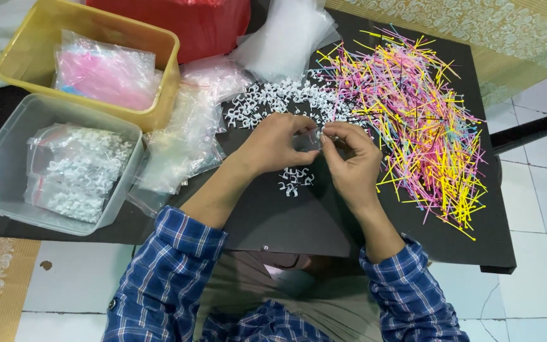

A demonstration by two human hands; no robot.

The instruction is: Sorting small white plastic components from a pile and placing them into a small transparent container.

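My left hand [273, 144] and my right hand [351, 159] meet over the middle of a black board [273, 218]. Between their fingertips they pinch a small clear plastic bag [313, 137]; what is inside it is too small to tell. Just below the hands lies a small cluster of white plastic clips [294, 179]. A wider heap of the same white clips [280, 101] spreads behind the hands. To the right a big pile of thin pink, yellow and blue sticks [422, 120] covers the board.
A yellow tub [39, 73] with a bag of pink material sits at the back left. In front of it a clear tub [7, 133] holds bags of white clips. Loose clear bags [182, 136] lie between tubs and hands. Red bag [191, 22] behind. Tiled floor right.
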